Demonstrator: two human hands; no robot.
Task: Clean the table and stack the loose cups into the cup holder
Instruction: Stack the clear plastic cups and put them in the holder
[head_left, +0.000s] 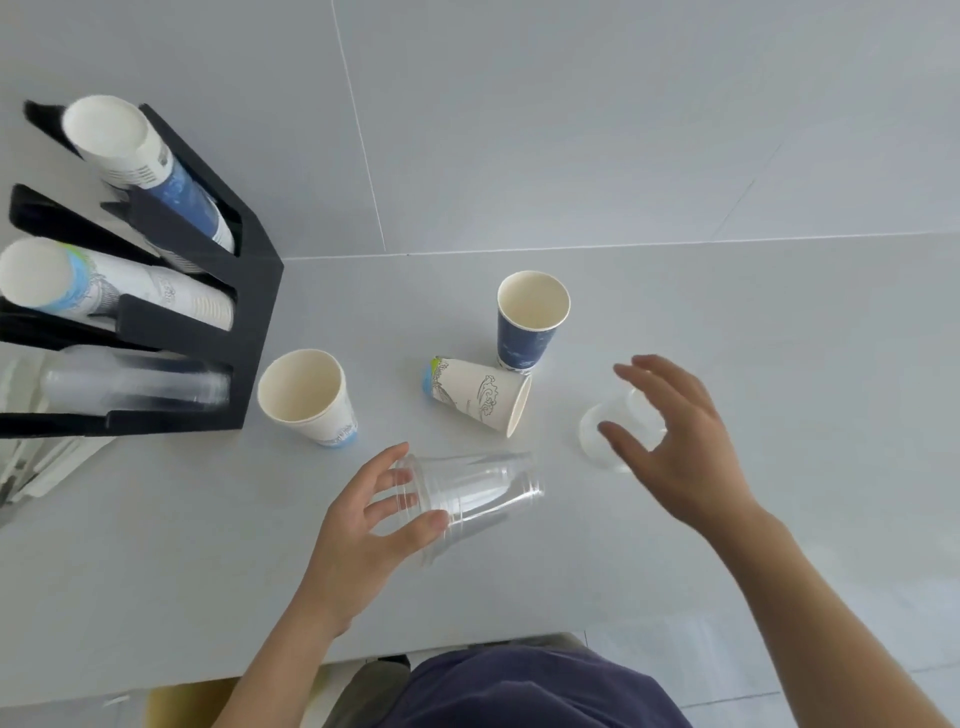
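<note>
A: How are the hands placed?

B: Both forearms reach in from the near edge. The left hand (363, 525) is turned palm inward, its thumb and fingers wrapped round the mouth end of a clear plastic cup (475, 491) that lies on its side, base pointing right. It looks like two clear cups nested together, though I cannot be sure. The right hand (675, 431) is spread, fingers curved and apart, hovering over a small clear cup (605, 428). It has nothing in its grasp; whether the fingertips touch the cup I cannot tell.

A: And the other cups?

B: Between the hands and farther back, a white wave-print cup (478, 395) lies on its side, mouth to the right. Just behind it a dark blue cup (530, 319) stands upright, the two nearly touching. A white cup with a blue base (309, 395) stands upright just beside the black cup holder (254, 322) on the left.

A: What does the holder contain?

B: Three slanted slots: a stack of blue-and-white paper cups (150, 171) at the back, a wave-print stack (104, 286) in the middle, a clear plastic stack (135, 387) nearest.

A: The surroundings?

B: A pale grey table (727, 322), with light floor tiles (571, 130) beyond. The person's dark blue clothing (519, 691) shows at the near edge.
</note>
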